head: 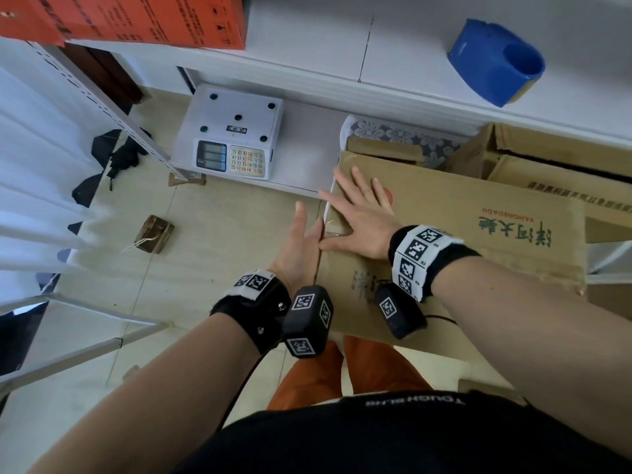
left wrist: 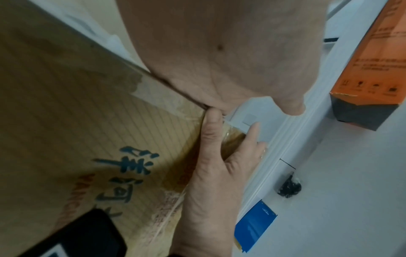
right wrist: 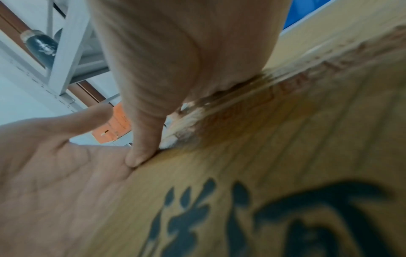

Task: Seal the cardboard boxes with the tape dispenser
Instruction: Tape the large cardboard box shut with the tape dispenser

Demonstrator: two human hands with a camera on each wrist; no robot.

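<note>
We note R hand (head: 363, 218) spread flat on cardboard box (head: 478, 227) top; L hand (head: 301, 246) flat, fingers straight, against box's end; tape dispenser (head: 496, 61) lies apart on shelf (head: 342, 39).

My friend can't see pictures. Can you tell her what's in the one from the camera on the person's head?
Two bare hands press a cardboard box: the right hand lies flat on top, the left hand flat against its side edge. A blue tape dispenser sits untouched on the white shelf above, and a weighing scale sits lower left.
</note>
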